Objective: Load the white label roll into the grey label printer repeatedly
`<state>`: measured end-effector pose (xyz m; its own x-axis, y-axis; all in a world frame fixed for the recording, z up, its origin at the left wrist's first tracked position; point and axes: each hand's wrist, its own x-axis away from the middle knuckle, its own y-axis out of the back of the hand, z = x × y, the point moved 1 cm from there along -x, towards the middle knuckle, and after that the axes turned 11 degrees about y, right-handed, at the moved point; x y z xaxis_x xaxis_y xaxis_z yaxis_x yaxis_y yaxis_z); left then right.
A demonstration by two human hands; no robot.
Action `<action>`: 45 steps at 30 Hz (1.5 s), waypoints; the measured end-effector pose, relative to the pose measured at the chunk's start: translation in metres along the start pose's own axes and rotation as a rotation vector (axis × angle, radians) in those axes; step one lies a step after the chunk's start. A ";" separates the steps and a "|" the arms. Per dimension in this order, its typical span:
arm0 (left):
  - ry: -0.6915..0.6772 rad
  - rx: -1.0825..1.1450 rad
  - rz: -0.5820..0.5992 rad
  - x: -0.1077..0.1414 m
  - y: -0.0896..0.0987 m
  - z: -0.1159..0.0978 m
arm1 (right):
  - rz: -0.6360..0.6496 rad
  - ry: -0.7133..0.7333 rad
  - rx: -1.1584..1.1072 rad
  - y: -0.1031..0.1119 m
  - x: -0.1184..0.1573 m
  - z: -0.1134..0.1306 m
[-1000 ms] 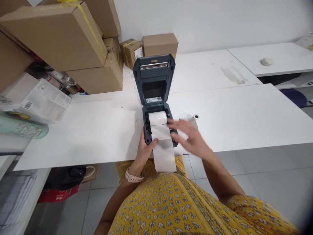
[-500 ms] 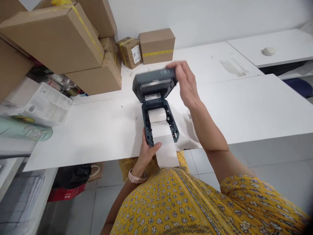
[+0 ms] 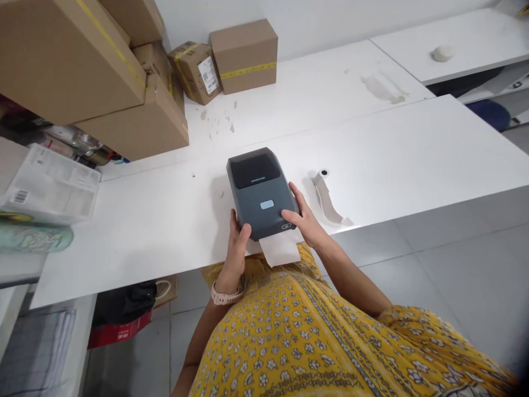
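Since half a second earlier, the printer [image 3: 261,193] lid had swung down shut over the paper roll, and the right hand [image 3: 305,220] had dropped from the lid's top edge to the printer's near right corner.

Far left of the grip, a wrapped packet [image 3: 49,184] lay under stacked boxes [image 3: 95,82]. The left hand [image 3: 237,245], a watch [image 3: 225,296] on its wrist, clasped the printer's near left corner, thumb on the lid and fingers down its side. The right hand pressed the opposite corner, fingers spread flat on top and not curled around anything. Between the hands, a strip of paper [image 3: 281,249] stuck out of the front slot and hung over the table [image 3: 413,160] edge.

By my reading, loading and closing were done; only seating the lid and trimming the strip looked left. The printer sat right at the near edge, so there was little room toward the body. Just right of the grip lay a curl of paper [image 3: 328,199]; beyond it, and behind the printer, the table offered open room.
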<state>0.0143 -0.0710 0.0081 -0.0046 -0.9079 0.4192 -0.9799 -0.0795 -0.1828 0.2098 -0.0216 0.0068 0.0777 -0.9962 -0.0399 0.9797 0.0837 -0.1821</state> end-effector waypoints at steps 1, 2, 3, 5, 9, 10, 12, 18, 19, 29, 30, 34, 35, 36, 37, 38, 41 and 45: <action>0.008 -0.006 -0.019 0.000 -0.001 -0.003 | 0.002 -0.057 -0.025 0.000 0.002 0.000; 0.003 -0.015 -0.032 -0.001 -0.001 -0.006 | 0.003 -0.093 -0.034 0.001 0.003 0.001; -0.016 -0.025 -0.037 -0.001 -0.002 -0.007 | 0.006 -0.110 -0.031 0.002 0.005 0.001; -0.070 -0.048 -0.038 -0.004 -0.002 -0.008 | 0.021 -0.103 0.005 0.005 0.007 0.000; -0.106 -0.080 -0.044 -0.009 0.001 -0.004 | 0.046 -0.018 0.108 0.008 0.008 -0.005; -0.108 -0.083 -0.045 -0.010 0.001 -0.004 | 0.044 -0.001 0.124 0.008 0.008 -0.006; -0.121 -0.093 -0.042 -0.011 0.001 -0.005 | 0.036 0.014 0.138 0.007 0.007 -0.008; -0.135 -0.202 -0.097 0.010 0.010 0.006 | 0.029 0.028 0.126 0.004 0.005 -0.006; -0.124 -0.236 -0.150 0.016 0.013 0.011 | 0.025 0.030 0.128 0.004 0.005 -0.007; 0.338 -0.241 0.389 0.043 -0.011 0.023 | 0.037 0.048 0.138 0.004 0.006 -0.011; 0.356 -0.195 0.388 0.045 -0.014 0.019 | 0.037 0.048 0.140 0.004 0.006 -0.011; 0.418 -0.151 0.338 0.052 -0.017 0.018 | 0.050 0.048 0.150 0.004 0.005 -0.011; 0.411 -0.190 0.328 0.051 -0.016 0.022 | 0.052 0.045 0.145 0.004 0.006 -0.011; 0.391 -0.238 0.306 0.049 -0.014 0.027 | 0.052 0.043 0.140 0.003 0.006 -0.010; 0.366 -0.287 0.278 0.046 -0.012 0.031 | 0.047 0.045 0.137 0.003 0.007 -0.010; 0.338 -0.327 0.244 0.043 -0.009 0.035 | 0.040 0.051 0.142 0.002 0.007 -0.009; 0.265 -0.404 0.200 0.036 0.005 0.038 | 0.002 0.116 0.215 -0.001 0.006 -0.001; 0.158 -0.534 0.182 0.036 0.029 0.017 | 0.005 0.195 0.331 -0.008 -0.006 0.014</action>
<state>-0.0112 -0.1132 0.0026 -0.1715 -0.8118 0.5582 -0.9253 0.3272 0.1917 0.2042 -0.0171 0.0218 0.0774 -0.9696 -0.2323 0.9885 0.0442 0.1447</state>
